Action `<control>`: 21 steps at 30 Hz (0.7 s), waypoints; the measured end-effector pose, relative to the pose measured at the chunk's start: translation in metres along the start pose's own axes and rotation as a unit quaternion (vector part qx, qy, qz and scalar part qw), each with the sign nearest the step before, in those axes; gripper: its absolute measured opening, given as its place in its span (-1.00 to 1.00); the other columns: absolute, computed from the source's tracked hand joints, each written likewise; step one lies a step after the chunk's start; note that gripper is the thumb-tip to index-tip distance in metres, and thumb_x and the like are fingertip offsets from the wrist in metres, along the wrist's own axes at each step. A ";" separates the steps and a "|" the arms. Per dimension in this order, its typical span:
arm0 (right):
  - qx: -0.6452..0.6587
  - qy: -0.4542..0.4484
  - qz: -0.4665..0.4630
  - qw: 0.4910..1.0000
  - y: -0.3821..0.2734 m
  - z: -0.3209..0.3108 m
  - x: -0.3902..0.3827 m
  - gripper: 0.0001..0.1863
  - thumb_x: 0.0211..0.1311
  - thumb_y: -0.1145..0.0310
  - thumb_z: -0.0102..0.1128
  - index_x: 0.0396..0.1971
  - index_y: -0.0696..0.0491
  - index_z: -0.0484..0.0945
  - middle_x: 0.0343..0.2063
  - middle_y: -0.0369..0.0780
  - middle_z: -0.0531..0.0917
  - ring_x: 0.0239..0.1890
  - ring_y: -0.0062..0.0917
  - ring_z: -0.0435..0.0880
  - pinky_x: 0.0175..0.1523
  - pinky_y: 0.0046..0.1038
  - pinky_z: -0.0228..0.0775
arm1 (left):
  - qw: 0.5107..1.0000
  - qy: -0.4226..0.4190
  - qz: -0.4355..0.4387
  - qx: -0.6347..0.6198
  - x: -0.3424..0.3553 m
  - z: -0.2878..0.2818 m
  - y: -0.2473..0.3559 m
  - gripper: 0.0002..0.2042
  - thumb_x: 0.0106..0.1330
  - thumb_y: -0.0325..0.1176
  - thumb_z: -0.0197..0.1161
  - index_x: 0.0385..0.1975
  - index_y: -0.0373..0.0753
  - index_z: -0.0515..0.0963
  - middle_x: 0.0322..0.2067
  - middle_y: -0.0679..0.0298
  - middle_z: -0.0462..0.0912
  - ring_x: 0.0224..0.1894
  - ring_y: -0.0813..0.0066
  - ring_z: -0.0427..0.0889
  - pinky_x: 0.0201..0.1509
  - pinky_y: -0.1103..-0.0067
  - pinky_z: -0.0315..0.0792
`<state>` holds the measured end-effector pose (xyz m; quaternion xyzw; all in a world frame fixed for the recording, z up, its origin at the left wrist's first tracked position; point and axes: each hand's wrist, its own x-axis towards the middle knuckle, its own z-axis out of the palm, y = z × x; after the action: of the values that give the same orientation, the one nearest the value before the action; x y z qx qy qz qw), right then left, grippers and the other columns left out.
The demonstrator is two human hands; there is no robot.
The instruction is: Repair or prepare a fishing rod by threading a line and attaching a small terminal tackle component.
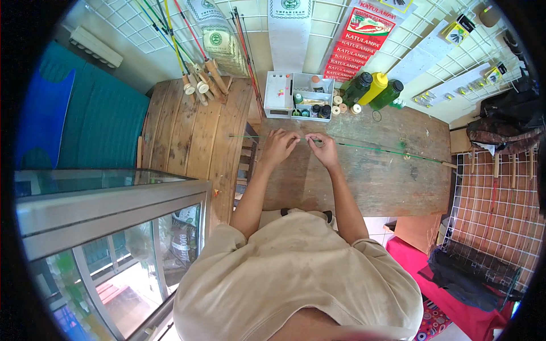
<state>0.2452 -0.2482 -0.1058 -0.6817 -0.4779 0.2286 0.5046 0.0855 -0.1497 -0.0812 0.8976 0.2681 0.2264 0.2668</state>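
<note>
Anything pinched by the left hand or the right hand is too small to tell; the two hands cover part of the green rod. The upper edge cuts off the coloured rods and a hanging white packet.

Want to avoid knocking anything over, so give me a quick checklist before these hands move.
1. Left hand and right hand over the table: ok.
2. Secure hold on the green rod: cannot tell, contact too small.
3. All green lengths within the table's left edge: not ok, a thin green length reaches past it.
4. Yellow bottle apart from both hands: ok.
5. White box apart from the rod: ok.
</note>
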 end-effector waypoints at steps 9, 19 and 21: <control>0.014 0.001 -0.027 1.000 -0.011 -0.011 0.000 -0.90 0.08 0.51 0.27 -0.38 0.16 0.65 -0.40 -0.12 0.70 -0.36 -0.42 0.70 -0.22 -0.45 0.48 | 0.996 0.059 0.003 0.068 -0.009 -0.008 0.002 -0.86 0.17 -0.24 0.28 -0.35 -0.10 0.63 -0.34 0.39 0.68 -0.18 0.36 0.55 -0.06 0.40 0.32; -0.040 -0.025 -0.072 0.996 -0.021 -0.002 -0.011 -0.89 0.04 0.42 0.27 -0.39 0.07 0.61 -0.42 -0.19 0.69 -0.38 -0.41 0.66 -0.14 -0.35 0.33 | 0.993 0.093 0.012 0.066 -0.017 -0.013 0.012 -0.87 0.17 -0.25 0.29 -0.40 -0.14 0.66 -0.37 0.36 0.68 -0.18 0.35 0.55 -0.07 0.40 0.34; -0.068 -0.023 -0.065 0.995 -0.023 0.003 -0.009 -0.88 0.06 0.40 0.26 -0.37 0.04 0.61 -0.40 -0.20 0.69 -0.33 -0.42 0.65 -0.09 -0.34 0.27 | 0.993 0.099 0.013 0.059 -0.014 -0.012 0.009 -0.87 0.16 -0.26 0.30 -0.40 -0.14 0.65 -0.37 0.35 0.68 -0.18 0.35 0.55 -0.08 0.39 0.34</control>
<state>0.2291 -0.2540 -0.0878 -0.6764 -0.5473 0.1783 0.4596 0.0719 -0.1605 -0.0702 0.8881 0.2948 0.3015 0.1828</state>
